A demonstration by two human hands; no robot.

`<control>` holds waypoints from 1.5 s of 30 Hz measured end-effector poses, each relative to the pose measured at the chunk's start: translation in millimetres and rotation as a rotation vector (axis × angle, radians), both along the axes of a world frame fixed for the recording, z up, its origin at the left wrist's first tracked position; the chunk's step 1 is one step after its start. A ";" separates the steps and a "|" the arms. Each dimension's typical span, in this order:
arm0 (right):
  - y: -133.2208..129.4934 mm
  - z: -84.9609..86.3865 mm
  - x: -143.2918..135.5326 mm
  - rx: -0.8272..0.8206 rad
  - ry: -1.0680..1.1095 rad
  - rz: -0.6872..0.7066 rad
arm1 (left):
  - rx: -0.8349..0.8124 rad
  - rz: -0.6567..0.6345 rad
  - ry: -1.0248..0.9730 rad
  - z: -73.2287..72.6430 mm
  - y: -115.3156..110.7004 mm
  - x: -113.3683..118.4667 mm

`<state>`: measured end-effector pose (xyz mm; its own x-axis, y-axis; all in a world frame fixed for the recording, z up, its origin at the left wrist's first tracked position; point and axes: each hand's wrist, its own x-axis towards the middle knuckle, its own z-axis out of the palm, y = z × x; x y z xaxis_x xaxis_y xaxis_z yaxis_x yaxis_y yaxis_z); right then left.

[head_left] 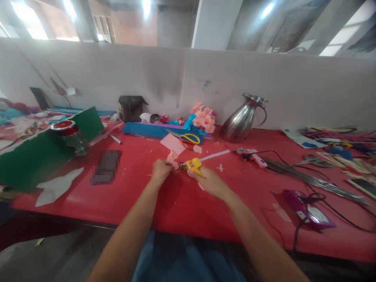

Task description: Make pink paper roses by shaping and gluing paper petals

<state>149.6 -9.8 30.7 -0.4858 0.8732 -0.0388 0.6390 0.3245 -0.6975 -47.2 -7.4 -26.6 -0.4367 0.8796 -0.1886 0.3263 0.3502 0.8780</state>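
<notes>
Pinched in my left hand [160, 171] is a small peach paper flower [172, 156]. My right hand [211, 182] is wrapped round a yellow glue gun [194, 166], its nozzle pointing left and close to the flower's base. Whether nozzle and paper touch, I cannot tell. Just beyond the hands lie a sheet of pink paper [172, 144] and scissors with yellow handles [190, 138]. A clear glue stick [216, 155] rests behind the glue gun. A bunch of peach paper flowers [204, 118] stands near the wall.
A steel jug [239, 121] stands at the back right. Right of me are a second glue gun [252, 156], a bundle of wires [311, 178] and a purple power strip [308, 209] with cables. On the left are a red-lidded jar [73, 139], a blurred dark object [106, 167] and green board [35, 164].
</notes>
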 end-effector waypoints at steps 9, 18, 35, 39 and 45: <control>4.4 0.1 2.1 0.021 -0.055 -0.027 | 0.057 -0.036 0.025 -2.9 -0.5 0.2; 5.1 -0.8 3.1 0.052 -0.035 -0.061 | 0.083 -0.032 -0.066 3.7 -3.8 3.4; 77.8 -19.1 93.0 -0.051 -0.038 -0.713 | 0.287 -0.073 -0.507 16.0 -11.2 9.4; 81.7 -11.9 107.5 0.081 -0.173 -0.810 | 0.351 -0.098 -0.514 15.3 -11.7 12.6; 45.4 12.7 39.0 0.445 0.019 -0.290 | 0.378 -0.157 -0.460 12.2 -11.9 14.6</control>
<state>188.6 35.7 43.4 -0.2185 0.9018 0.3727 0.7353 0.4033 -0.5447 -32.6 -19.4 -14.4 -0.2441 0.9697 0.0111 -0.0927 -0.0348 0.9951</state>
